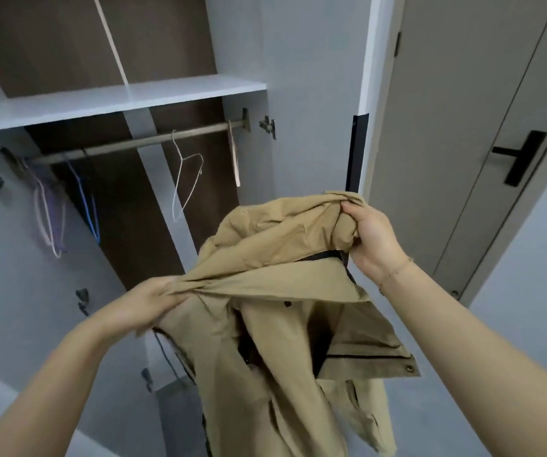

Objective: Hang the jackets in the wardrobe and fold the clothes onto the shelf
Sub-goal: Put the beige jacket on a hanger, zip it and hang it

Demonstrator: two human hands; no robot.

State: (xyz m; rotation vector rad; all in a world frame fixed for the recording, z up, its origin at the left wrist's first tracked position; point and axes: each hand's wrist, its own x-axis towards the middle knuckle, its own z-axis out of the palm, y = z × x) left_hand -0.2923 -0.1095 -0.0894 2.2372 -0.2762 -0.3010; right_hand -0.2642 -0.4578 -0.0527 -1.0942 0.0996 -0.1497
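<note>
A tan jacket (pixel 282 291) hangs bunched in the air in front of the open wardrobe. My left hand (pixel 146 305) grips a fold of its upper edge at the left. My right hand (pixel 374 239) grips the bunched fabric at the jacket's top right, higher up. The jacket's lower part drops out of view at the bottom. Behind it runs the wardrobe rail (pixel 140 143), with a white wire hanger (pixel 184 179) near its middle. A white shelf (pixel 117 100) lies above the rail.
Pink, purple and blue hangers (pixel 64 206) hang at the rail's left end, and a beige strap (pixel 235 156) at its right. The open wardrobe door (pixel 311 94) stands right of the rail. A grey room door with a black handle (pixel 519 156) is further right.
</note>
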